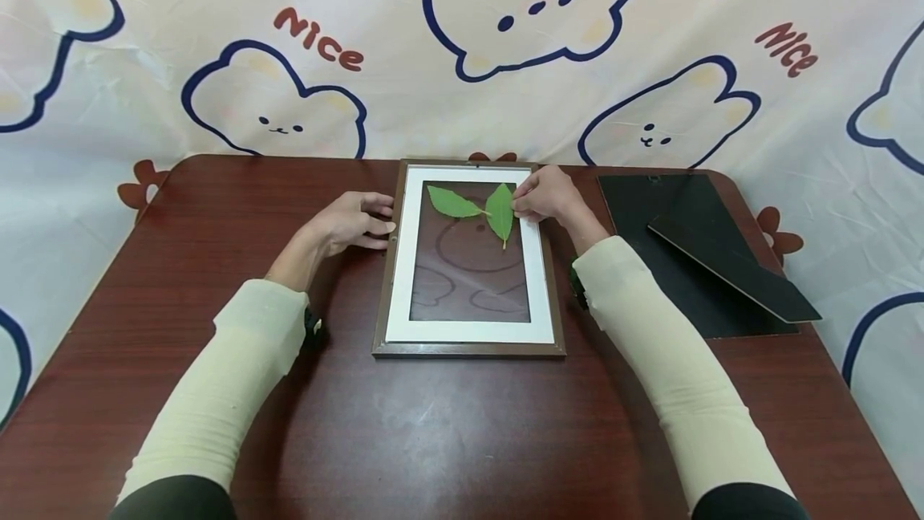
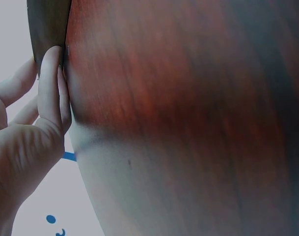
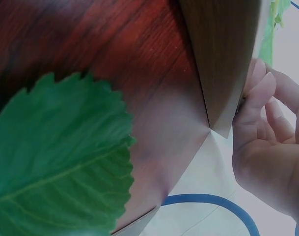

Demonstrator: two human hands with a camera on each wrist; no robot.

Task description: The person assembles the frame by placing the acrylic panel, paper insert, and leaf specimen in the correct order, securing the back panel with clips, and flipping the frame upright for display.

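Observation:
A brown picture frame (image 1: 469,350) lies on the table with a white mat (image 1: 469,332) around a dark, shiny middle. Near its top, one green leaf (image 1: 452,202) lies slanted on the left. A second leaf (image 1: 500,213) stands more upright beside it, stem downward; the two overlap at the stem. My right hand (image 1: 546,197) pinches the second leaf's right edge between thumb and fingertips, over the mat. My left hand (image 1: 352,221) rests its extended fingers against the frame's left side, seen as a brown edge (image 2: 48,29) in the left wrist view.
On the right of the table (image 1: 447,440) lies a black backing board (image 1: 635,207), with a narrower black flap (image 1: 736,267) raised across it. A large serrated leaf (image 3: 66,152) fills the lower left of the right wrist view. Behind hangs a printed cloth (image 1: 404,103).

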